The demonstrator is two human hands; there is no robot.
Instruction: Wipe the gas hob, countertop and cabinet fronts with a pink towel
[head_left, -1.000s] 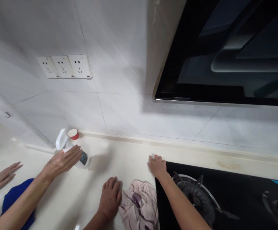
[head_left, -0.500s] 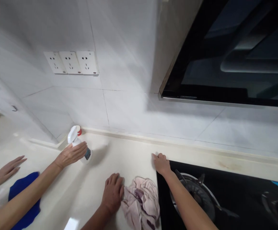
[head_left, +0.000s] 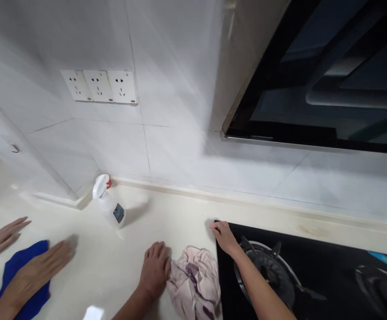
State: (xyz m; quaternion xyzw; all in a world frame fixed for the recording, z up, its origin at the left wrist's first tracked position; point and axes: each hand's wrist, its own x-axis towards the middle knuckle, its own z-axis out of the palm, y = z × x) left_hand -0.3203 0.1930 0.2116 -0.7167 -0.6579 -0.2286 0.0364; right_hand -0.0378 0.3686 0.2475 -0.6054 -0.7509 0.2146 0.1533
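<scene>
While the left hand lies flat with loose, released fingers on the cream worktop, it touches the edge of one crumpled pink cloth. The right hand sits on the near corner of the black glass hob, fingers curled; I cannot tell whether they pinch anything. Four hands show in all: another person's two hands rest at the far left, one of them on one blue cloth. One white spray bottle stands upright near the wall corner, below three white sockets.

The label on the spray bottle is too small to read.
</scene>
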